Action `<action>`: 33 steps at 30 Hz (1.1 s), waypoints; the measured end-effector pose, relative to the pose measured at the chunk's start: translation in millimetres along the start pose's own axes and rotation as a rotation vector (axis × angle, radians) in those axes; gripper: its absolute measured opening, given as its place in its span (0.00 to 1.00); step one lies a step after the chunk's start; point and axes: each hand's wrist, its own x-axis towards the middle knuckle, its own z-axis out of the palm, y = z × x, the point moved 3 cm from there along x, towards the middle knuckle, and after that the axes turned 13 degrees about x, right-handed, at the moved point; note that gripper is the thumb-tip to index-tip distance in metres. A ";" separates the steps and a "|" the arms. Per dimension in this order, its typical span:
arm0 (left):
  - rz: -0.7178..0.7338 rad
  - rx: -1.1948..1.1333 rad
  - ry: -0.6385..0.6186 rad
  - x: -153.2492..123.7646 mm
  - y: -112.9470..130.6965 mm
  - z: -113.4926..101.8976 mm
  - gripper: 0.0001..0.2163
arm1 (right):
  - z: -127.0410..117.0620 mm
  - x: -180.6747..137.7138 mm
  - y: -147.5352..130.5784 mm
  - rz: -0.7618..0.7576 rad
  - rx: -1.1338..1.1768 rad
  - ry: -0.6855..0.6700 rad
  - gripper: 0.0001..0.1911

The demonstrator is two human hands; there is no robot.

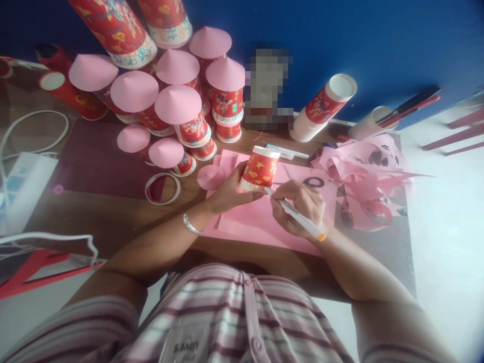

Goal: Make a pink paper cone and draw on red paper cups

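Observation:
My left hand point(232, 191) is closed around a red paper cup point(260, 169) printed with gold stars and clouds, with white bands at both ends. Between the fingers of my right hand point(300, 204) is a white marker pen point(302, 220) with an orange end. Its tip meets the lower white band of the cup, where some faint drawn lines show. Under both hands lie pink paper sheets point(249, 222). A small pink paper disc point(210, 177) rests just left of the cup, and a pair of scissors point(313, 182) lies to the right, partly hidden.
Stacked red cups with pink cone tops point(178, 104) crowd the back left. A roll of tape point(162, 188) lies in front of them. Pink paper scraps point(363, 176) pile up at right, near a pen holder point(372, 123) and a stack of cups point(323, 108). A power strip point(28, 189) sits far left.

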 end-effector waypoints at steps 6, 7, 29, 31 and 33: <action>0.021 0.010 0.002 0.2 -2.4 -1.0 0.36 | -0.6 0.2 0.0 0.004 -0.008 -0.004 0.08; 0.020 0.002 -0.004 0.3 -2.6 -0.9 0.36 | -0.6 0.3 0.0 0.000 -0.006 -0.003 0.08; 0.027 -0.006 -0.006 0.7 -7.9 -0.8 0.35 | -1.0 -0.9 4.6 0.012 0.008 0.029 0.09; 0.015 0.001 0.001 0.6 -5.2 -0.6 0.34 | -1.6 -1.2 4.4 0.025 -0.003 0.027 0.09; 0.006 0.016 0.010 0.7 -2.1 -0.5 0.33 | -2.2 -1.3 4.4 0.039 -0.017 0.025 0.09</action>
